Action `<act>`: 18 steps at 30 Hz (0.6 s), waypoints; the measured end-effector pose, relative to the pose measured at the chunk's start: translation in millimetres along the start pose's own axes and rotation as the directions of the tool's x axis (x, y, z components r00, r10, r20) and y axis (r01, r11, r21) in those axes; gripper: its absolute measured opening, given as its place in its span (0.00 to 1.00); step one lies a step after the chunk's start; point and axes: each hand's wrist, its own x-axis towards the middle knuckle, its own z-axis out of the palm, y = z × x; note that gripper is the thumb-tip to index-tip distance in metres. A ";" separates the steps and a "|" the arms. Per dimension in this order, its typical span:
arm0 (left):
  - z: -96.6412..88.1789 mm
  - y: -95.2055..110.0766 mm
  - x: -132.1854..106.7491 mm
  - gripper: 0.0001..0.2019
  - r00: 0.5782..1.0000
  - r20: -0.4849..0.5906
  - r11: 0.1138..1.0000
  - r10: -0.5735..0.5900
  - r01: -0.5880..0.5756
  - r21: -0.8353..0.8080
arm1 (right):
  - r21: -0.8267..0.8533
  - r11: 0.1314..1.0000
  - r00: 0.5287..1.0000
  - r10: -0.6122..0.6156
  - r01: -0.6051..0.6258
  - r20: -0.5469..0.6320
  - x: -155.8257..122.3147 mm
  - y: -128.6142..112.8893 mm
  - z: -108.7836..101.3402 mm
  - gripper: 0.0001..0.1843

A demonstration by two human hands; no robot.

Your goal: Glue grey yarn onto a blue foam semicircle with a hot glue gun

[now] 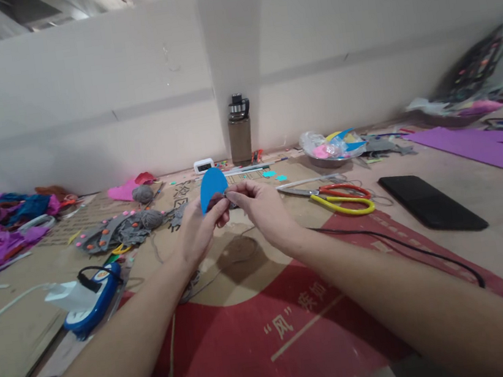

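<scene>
My left hand (205, 222) is closed on a blue oval piece (213, 187), flat like paper or foam, held upright above the cardboard. Thumb and fingers of my right hand (258, 206) are pinched together at its lower right edge, meeting the left fingertips. Whatever lies between the right fingertips is too small to make out. Below the hands, a thin grey yarn (242, 258) curls loosely over the red and tan cardboard (228, 290). Scissors (326, 194) with one red and one yellow handle lie just right of my right hand.
At right lie a black phone (429, 202) and purple sheets (473, 147). A bowl of scraps (329, 160) and a bottle (240, 134) stand along the wall. Left are a blue power strip (94, 311), grey yarn pieces (122, 230) and coloured scraps (6, 227). A black cable (401, 240) crosses the cardboard.
</scene>
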 end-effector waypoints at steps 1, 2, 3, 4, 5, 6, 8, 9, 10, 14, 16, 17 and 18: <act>-0.4 -0.3 0.4 0.09 1.000 0.005 1.000 -0.011 0.011 0.002 | -0.033 0.999 1.000 -0.014 0.014 0.003 0.3 0.8 -1.0 0.08; -0.9 -0.5 0.7 0.09 1.000 0.007 1.000 -0.013 0.013 0.020 | -0.068 0.997 1.000 -0.025 0.025 0.007 0.4 1.6 -1.8 0.08; -1.2 -0.4 0.8 0.09 1.000 0.008 0.999 -0.017 0.016 0.040 | -0.104 0.994 0.999 -0.033 0.034 0.010 0.2 2.2 -2.3 0.08; -1.4 -0.2 0.7 0.10 1.000 -0.002 0.998 -0.027 0.028 0.057 | -0.136 0.990 0.999 -0.040 0.041 0.011 -0.3 2.7 -2.5 0.08; -1.2 0.4 0.3 0.10 0.999 -0.017 0.997 -0.041 0.042 0.069 | -0.157 0.986 0.999 -0.047 0.049 0.012 -0.9 3.0 -2.4 0.08; -0.7 1.1 -0.3 0.11 0.998 -0.032 0.996 -0.055 0.058 0.070 | -0.169 0.984 0.998 -0.055 0.057 0.014 -1.6 3.1 -2.2 0.08; 1.2 3.3 -1.8 0.12 0.995 -0.056 0.995 -0.081 0.084 0.048 | -0.179 0.981 0.997 -0.079 0.081 0.014 -3.3 3.0 -1.7 0.07; 2.4 4.7 -2.5 0.12 0.994 -0.062 0.995 -0.092 0.094 0.032 | -0.184 0.979 0.996 -0.092 0.092 0.012 -4.0 3.0 -1.7 0.07; 3.6 6.1 -3.1 0.12 0.993 -0.063 0.994 -0.103 0.104 0.013 | -0.192 0.976 0.995 -0.101 0.101 0.011 -4.5 3.0 -1.8 0.07; 6.7 11.8 -4.2 0.11 0.983 -0.060 0.985 -0.172 0.170 -0.039 | -0.238 0.964 0.993 -0.121 0.121 0.018 -5.9 4.1 -3.8 0.06; 6.6 13.8 -4.0 0.10 0.981 -0.055 0.982 -0.185 0.183 -0.039 | -0.268 0.954 0.991 -0.135 0.136 0.021 -6.4 4.1 -4.8 0.06; 6.2 14.5 -3.9 0.10 0.982 -0.047 0.983 -0.184 0.183 -0.036 | -0.283 0.948 0.989 -0.144 0.143 0.020 -6.6 3.8 -5.1 0.06; 5.8 14.9 -3.7 0.10 0.983 -0.036 0.983 -0.180 0.179 -0.035 | -0.295 0.944 0.989 -0.149 0.148 0.020 -6.8 3.4 -5.3 0.06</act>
